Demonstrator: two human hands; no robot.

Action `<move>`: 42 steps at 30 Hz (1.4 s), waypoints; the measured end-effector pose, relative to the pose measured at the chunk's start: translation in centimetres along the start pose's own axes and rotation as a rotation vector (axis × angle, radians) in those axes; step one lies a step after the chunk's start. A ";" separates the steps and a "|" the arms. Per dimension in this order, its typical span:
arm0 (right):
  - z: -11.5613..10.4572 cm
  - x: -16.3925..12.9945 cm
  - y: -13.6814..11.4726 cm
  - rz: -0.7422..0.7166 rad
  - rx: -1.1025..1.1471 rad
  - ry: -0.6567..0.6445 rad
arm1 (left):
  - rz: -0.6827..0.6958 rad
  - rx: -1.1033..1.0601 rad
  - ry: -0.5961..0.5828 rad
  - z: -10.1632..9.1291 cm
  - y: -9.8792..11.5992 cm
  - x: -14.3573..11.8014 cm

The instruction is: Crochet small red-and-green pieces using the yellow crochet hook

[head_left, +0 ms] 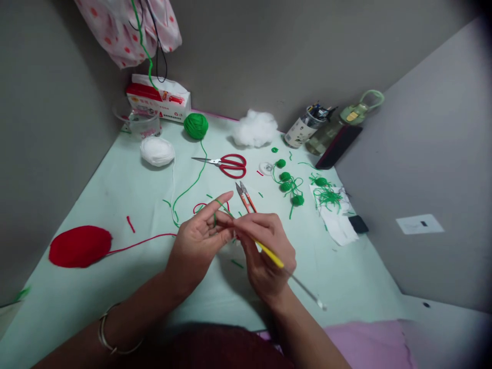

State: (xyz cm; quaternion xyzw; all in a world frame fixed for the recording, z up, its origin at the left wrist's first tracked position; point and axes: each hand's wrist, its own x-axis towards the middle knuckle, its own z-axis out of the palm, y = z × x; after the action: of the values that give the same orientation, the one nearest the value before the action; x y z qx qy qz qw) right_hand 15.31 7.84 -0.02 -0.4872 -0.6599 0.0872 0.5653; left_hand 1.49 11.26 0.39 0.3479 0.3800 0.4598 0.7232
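The crochet hook's (286,269) tip is hidden between the fingers of the right hand (265,251); print on the tissue box (159,100) is too small to read; the patterned cloth (126,28) is cut off at the top edge.

Pale green table (115,205) bears red yarn (80,246), scissors (226,164), stuffing (254,128).
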 end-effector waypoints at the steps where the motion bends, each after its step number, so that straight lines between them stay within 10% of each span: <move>1: -0.1 -0.3 0.1 -0.051 -0.067 0.004 | -0.021 -0.006 -0.012 0.0 0.1 -0.2; 8: -0.6 -1.5 -0.1 -0.190 -0.293 0.097 | -0.124 -0.015 -0.187 0.3 0.9 -1.2; 20: -0.1 0.4 0.2 0.191 0.300 0.077 | -0.146 -0.098 -0.123 -0.2 0.6 -0.2; 27: -0.4 -0.8 -0.2 -0.126 -0.149 0.068 | -0.194 -0.146 -0.130 0.2 0.5 -0.3; 42: -1.2 1.3 1.1 0.447 0.661 0.070 | -0.196 -0.160 -0.141 -0.9 1.9 0.5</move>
State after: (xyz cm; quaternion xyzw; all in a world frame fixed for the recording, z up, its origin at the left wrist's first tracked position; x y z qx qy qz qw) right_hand 17.00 8.87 0.55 -0.4134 -0.4547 0.3988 0.6807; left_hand 0.05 12.48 1.46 0.2821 0.3226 0.3903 0.8149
